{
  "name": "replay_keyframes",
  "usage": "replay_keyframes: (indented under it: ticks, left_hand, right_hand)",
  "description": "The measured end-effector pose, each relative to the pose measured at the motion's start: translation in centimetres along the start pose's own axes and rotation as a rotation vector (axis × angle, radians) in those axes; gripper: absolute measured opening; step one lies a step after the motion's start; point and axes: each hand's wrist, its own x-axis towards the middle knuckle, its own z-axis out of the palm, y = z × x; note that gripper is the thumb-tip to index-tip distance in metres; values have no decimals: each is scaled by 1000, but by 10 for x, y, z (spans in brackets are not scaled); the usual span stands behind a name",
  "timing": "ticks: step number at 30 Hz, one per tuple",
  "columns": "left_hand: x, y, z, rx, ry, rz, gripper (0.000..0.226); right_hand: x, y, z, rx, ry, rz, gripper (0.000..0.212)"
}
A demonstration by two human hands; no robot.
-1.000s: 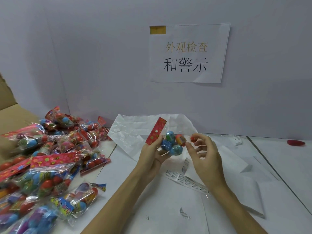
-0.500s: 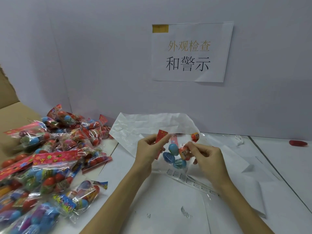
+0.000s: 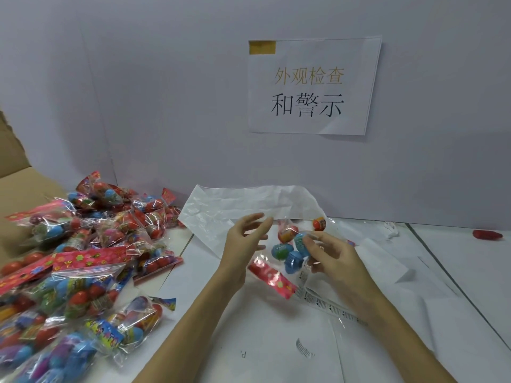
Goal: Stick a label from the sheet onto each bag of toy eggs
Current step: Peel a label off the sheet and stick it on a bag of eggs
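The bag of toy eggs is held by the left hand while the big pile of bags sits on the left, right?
Not quite. In the head view the right hand holds the bag of toy eggs, not the left. The left hand is open beside it, fingers loose, gripping nothing. The big pile of bags does sit on the left.

The left of the table (image 3: 470, 272) is blocked by heaped egg bags (image 3: 83, 258); ahead, passage is closed by the wall (image 3: 166, 106); open room is left on the right.
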Motion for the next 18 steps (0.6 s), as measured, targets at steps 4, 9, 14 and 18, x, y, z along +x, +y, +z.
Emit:
replay_keyframes:
  ticks: [4, 9, 14, 18]
  left_hand:
    - [-3, -4, 1, -45, -196, -58, 32]
    - [-2, -3, 2, -232, -125, -35, 21]
    - [-2, -5, 3, -157, 26, -10, 20]
    - [0, 0, -2, -131, -63, -91, 27]
  right_hand:
    - [-2, 2, 1, -34, -21, -10, 38]
    - [1, 2, 4, -30, -11, 31, 27]
    - [-3, 1, 9, -2, -106, 50, 39]
    - [-3, 1, 5, -48, -71, 36, 46]
